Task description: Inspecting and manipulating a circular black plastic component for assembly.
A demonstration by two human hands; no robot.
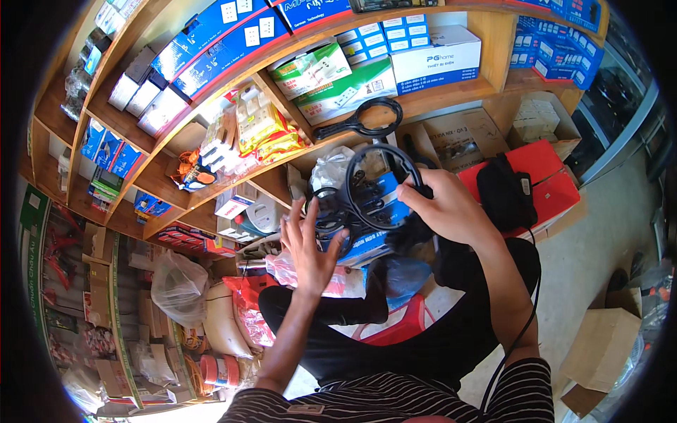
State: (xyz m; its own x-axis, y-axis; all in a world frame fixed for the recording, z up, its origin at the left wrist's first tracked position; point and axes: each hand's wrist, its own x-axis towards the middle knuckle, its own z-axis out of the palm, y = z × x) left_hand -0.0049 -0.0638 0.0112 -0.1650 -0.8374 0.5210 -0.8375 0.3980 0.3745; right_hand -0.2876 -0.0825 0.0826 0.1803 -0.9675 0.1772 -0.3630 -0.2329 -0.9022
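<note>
My right hand [448, 204] grips a black ring-shaped tool [350, 192] by its right side, thumb on top. The ring is held tilted, and blue packaging shows through its middle. It looks like a filter housing wrench, but I cannot be sure of its kind. My left hand [308, 243] is open with fingers spread, just left of the ring and apart from it. Close by that hand lie more black rings [328, 224], partly hidden. A similar black ring with a handle [377, 100] rests on the shelf edge beyond.
Wooden shelves [437, 99] curve around in front, holding boxes and yellow-red packets [268, 134]. At right, a black pouch [505, 192] lies on a red box [553, 185]. A blue box [363, 247] is below the ring. An opened cardboard box [603, 349] stands on the floor at right.
</note>
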